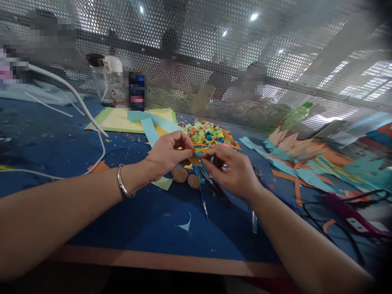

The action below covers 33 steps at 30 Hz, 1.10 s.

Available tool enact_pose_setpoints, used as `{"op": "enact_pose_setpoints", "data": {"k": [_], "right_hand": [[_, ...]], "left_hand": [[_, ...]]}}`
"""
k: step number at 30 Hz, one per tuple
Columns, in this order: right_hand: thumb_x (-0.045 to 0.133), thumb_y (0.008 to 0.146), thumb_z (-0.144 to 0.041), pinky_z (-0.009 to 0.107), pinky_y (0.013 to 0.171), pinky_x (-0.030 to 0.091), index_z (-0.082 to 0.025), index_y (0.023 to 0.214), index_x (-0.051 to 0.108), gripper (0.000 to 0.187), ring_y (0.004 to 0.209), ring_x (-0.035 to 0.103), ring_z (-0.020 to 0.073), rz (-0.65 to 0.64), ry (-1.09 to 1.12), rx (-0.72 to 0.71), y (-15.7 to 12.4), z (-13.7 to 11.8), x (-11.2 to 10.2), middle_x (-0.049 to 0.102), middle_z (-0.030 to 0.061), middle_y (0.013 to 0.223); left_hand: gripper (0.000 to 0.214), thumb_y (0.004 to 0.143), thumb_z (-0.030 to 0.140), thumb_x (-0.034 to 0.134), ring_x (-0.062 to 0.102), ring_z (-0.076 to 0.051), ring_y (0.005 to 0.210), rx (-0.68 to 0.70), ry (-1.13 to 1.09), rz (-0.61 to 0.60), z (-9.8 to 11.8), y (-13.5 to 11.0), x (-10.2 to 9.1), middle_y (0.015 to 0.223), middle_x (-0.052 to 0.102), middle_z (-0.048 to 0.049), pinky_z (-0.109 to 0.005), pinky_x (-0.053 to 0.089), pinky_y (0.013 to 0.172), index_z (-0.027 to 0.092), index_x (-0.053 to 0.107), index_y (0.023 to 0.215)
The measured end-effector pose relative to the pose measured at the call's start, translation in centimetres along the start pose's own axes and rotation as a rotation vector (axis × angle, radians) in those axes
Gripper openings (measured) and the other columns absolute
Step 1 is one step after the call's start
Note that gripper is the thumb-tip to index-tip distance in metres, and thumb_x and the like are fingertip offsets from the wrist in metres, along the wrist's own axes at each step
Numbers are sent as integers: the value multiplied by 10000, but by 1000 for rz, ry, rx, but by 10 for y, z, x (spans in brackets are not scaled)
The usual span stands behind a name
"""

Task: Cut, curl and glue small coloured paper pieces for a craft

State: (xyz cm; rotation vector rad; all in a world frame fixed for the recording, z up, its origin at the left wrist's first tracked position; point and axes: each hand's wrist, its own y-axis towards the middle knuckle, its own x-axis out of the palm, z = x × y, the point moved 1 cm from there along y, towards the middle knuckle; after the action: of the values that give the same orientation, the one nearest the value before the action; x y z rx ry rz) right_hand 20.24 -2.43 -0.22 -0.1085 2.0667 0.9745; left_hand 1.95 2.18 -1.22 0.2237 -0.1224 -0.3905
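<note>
A small piece of blue and yellow-orange paper (pixel 195 159) is between my two hands, just above the middle of the table. My left hand (pixel 170 153), with a silver bracelet at the wrist, is closed in a pinch on its left side. From the right, my right hand (pixel 231 167) pinches its edge between thumb and finger. Below them lie two brown round discs (pixel 179 174), a slim blue pointed tool (pixel 204 204) and dark-handled scissors (pixel 219 188), partly hidden by my right hand. Behind my fingers sits a heap of coloured paper curls (pixel 211 134).
Stacked coloured sheets (pixel 113 120) lie at the back left, near clear bottles (pixel 114 81) and an upright phone (pixel 136 92). A white cable (pixel 70 87) arches at left. Folded paper strips (pixel 300 153) and a purple power strip (pixel 349 214) lie right. A perforated metal screen (pixel 196 61) stands behind.
</note>
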Motion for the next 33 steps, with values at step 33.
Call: {"op": "enact_pose_setpoints", "data": {"k": [33], "right_hand": [[618, 889, -293, 237, 503, 435, -188, 848, 619, 113, 532, 524, 86, -10, 246, 224, 2, 1, 1, 577, -26, 668]], "left_hand": [[220, 738, 143, 660, 517, -68, 604, 201, 173, -96, 4, -3, -1, 790, 580, 11, -216, 426, 556, 196, 458, 809]]}}
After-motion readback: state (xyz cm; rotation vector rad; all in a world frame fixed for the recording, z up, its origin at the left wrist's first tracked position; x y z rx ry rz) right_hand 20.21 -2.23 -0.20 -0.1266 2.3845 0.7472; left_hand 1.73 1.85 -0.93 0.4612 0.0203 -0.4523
